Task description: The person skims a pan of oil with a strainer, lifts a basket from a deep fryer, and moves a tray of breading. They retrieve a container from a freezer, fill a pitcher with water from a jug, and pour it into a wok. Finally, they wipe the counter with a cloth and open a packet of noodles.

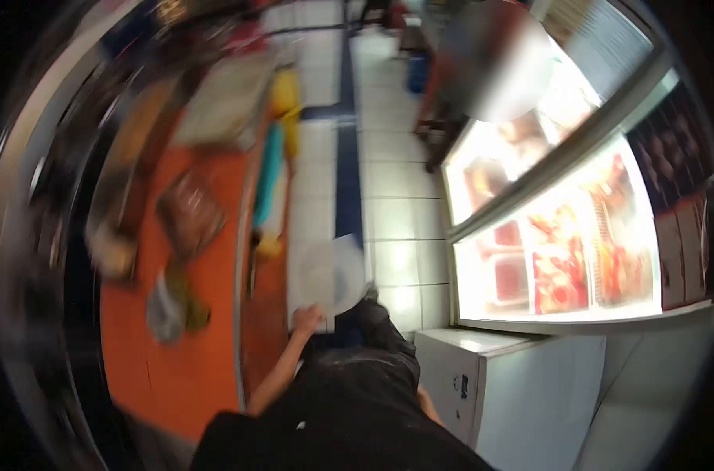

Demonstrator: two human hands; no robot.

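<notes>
My left hand [308, 318] is low in front of me, its fingers closed on the near edge of a white, round, bowl-like thing [349, 275]. Blur hides its exact kind, and a pale straight-edged part shows beside the round one. It hangs over the tiled floor, just ahead of my dark trousers and shoe. Of my right arm, only a strip of forearm [429, 404] shows beside my black shirt. The right hand itself is out of sight.
An orange-topped counter [180, 385] runs along my left, with a brown packet [190, 212] and a plastic bag [165, 310] on it. To my right stand a lit glass display case [557, 318] and a white cabinet [538, 400]. A tiled aisle [392, 180] stretches ahead.
</notes>
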